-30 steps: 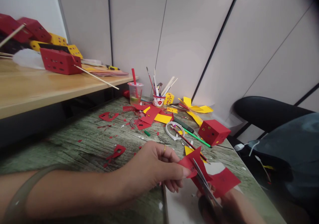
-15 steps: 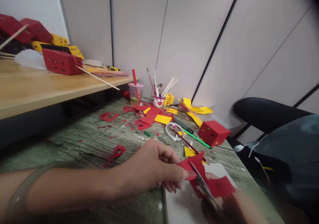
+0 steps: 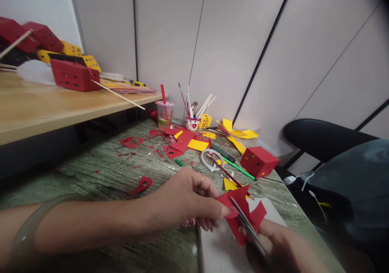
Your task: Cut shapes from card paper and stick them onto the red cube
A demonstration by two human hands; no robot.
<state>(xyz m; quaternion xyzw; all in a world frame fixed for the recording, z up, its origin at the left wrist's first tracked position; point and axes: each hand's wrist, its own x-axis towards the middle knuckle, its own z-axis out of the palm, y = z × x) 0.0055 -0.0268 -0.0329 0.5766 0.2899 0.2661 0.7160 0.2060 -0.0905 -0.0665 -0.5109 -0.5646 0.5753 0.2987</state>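
Between its thumb and fingers, my left hand (image 3: 197,204) pinches a piece of red paper (image 3: 232,198). My right hand (image 3: 279,244), partly blurred at the lower right, grips a pair of scissors (image 3: 247,224). Their blades lie across the red paper beside my left fingertips, and they look nearly closed. Loose flaps of the paper stick up and out on the right of the blades. A white board (image 3: 214,250) lies on the table beneath both hands.
The wood-grained table (image 3: 103,192) bears red and yellow scraps, a tape ring (image 3: 203,159), a pencil (image 3: 226,171) and a red box (image 3: 259,162). Behind stand a drink cup (image 3: 165,113) and a brush cup (image 3: 193,123). A raised shelf (image 3: 45,107) is left, a black chair (image 3: 322,133) right.
The right flap of the red paper has swung up and inward, showing more of my right hand. My left hand has barely moved.
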